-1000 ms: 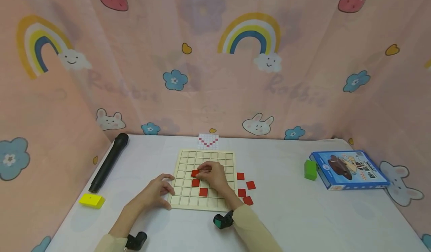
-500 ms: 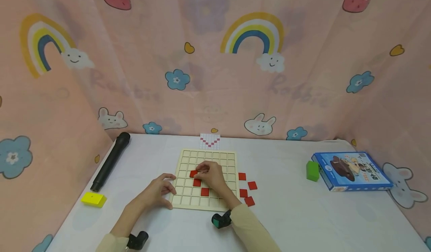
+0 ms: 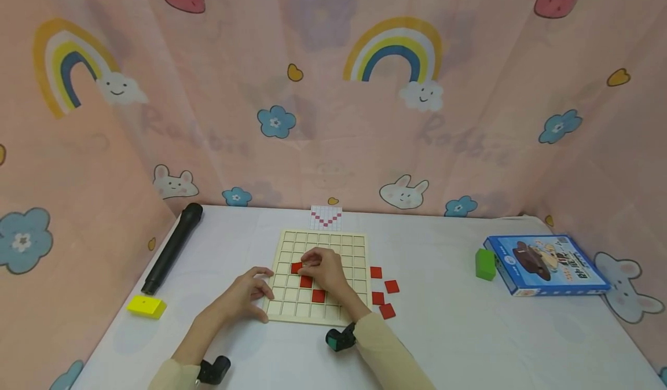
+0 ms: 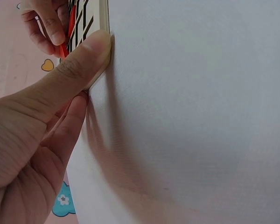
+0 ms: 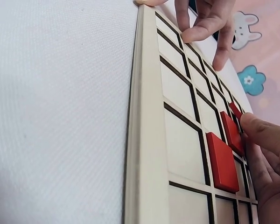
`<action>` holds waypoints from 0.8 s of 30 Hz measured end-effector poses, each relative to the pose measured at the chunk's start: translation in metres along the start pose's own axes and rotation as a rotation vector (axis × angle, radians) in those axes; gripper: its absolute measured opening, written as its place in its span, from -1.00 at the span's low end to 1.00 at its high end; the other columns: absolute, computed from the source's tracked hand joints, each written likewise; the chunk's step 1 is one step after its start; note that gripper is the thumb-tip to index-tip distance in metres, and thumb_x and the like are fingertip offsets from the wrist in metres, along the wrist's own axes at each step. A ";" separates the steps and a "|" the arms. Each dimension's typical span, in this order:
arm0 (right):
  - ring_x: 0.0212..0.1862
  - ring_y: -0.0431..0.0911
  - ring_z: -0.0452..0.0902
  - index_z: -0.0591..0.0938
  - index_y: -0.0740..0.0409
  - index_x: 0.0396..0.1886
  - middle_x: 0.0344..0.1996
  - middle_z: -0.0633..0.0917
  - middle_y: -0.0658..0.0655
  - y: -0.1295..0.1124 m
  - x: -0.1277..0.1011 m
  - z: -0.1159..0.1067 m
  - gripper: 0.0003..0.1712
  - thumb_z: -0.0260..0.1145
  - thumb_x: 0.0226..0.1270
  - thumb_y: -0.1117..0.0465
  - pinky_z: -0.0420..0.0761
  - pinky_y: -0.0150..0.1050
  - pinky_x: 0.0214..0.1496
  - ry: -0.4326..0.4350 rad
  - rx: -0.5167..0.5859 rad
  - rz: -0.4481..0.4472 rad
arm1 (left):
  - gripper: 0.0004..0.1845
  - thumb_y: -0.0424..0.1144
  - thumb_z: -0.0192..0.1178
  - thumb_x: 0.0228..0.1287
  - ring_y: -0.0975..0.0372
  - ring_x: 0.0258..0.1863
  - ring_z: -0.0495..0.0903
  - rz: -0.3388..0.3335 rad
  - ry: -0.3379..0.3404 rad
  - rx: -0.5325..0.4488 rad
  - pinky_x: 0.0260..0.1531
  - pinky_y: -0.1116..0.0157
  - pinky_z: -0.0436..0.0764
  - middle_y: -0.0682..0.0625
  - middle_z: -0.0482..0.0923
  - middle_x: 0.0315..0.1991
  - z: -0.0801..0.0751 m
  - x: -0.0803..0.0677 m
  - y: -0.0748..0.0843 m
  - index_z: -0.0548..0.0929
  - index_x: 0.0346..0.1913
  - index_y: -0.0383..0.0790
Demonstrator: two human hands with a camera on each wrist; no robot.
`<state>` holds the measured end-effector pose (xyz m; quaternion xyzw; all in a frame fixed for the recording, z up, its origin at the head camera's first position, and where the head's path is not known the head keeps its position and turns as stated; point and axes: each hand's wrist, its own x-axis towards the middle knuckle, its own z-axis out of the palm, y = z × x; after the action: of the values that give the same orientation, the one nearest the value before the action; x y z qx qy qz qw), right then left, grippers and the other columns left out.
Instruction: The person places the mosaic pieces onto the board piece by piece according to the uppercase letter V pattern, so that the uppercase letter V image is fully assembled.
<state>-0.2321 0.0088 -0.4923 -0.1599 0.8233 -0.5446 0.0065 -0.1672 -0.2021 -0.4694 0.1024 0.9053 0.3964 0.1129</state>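
Note:
A cream grid board (image 3: pixel 325 315) lies on the white table. My right hand (image 3: pixel 324 268) is over its middle, thumb and fingers pinching a red square tile (image 3: pixel 296 267). In the right wrist view that red tile (image 5: pixel 235 110) looks tilted at the thumb tip. Two other red tiles, one nearer me (image 3: pixel 318 296) and one farther (image 3: pixel 305 282), sit in cells on a diagonal. My left hand (image 3: pixel 242 297) holds the board's near left corner, thumb (image 4: pixel 91 49) against the front edge and fingertips at the left edge.
Several loose red tiles (image 3: pixel 377 298) lie right of the board. Behind it stands a pattern card (image 3: pixel 326 218). A black cylinder (image 3: pixel 174 248) and yellow block (image 3: pixel 146 306) are at left; a green block (image 3: pixel 485 264) and blue box (image 3: pixel 547 265) at right.
My right hand has shifted slightly left with the red tile, which sits a little farther left on the board. The whole head view has drifted slightly. My left hand keeps its place on the board.

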 end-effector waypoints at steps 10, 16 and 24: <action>-0.34 -0.13 0.66 0.69 0.29 -0.31 -0.37 0.74 0.15 -0.001 0.001 0.000 -0.81 0.49 0.03 0.38 0.68 -0.41 -0.28 -0.037 -0.002 0.035 | -0.64 -0.49 0.57 -0.38 -0.06 0.19 0.40 0.014 -0.010 -0.028 0.08 0.27 0.59 -0.13 0.33 0.23 -0.001 0.001 -0.002 0.64 -0.44 -0.22; -0.41 -0.20 0.56 0.69 0.29 -0.35 -0.43 0.71 0.12 -0.002 0.002 0.002 -0.82 0.50 0.01 0.39 0.63 -0.44 -0.36 -0.035 -0.040 0.035 | -0.63 -0.50 0.57 -0.40 -0.07 0.20 0.41 0.008 -0.008 -0.041 0.08 0.27 0.59 -0.13 0.33 0.23 0.001 0.001 -0.002 0.64 -0.44 -0.23; -0.36 -0.13 0.64 0.68 0.29 -0.34 -0.38 0.73 0.14 -0.001 0.002 0.004 -0.80 0.51 0.00 0.38 0.67 -0.42 -0.30 -0.009 0.000 0.036 | -0.63 -0.50 0.57 -0.41 -0.06 0.18 0.43 0.011 -0.001 -0.015 0.06 0.27 0.60 -0.13 0.34 0.23 0.000 0.000 -0.001 0.64 -0.46 -0.22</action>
<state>-0.2332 0.0041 -0.4922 -0.1477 0.8260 -0.5436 0.0200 -0.1674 -0.2027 -0.4705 0.1069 0.9017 0.4037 0.1120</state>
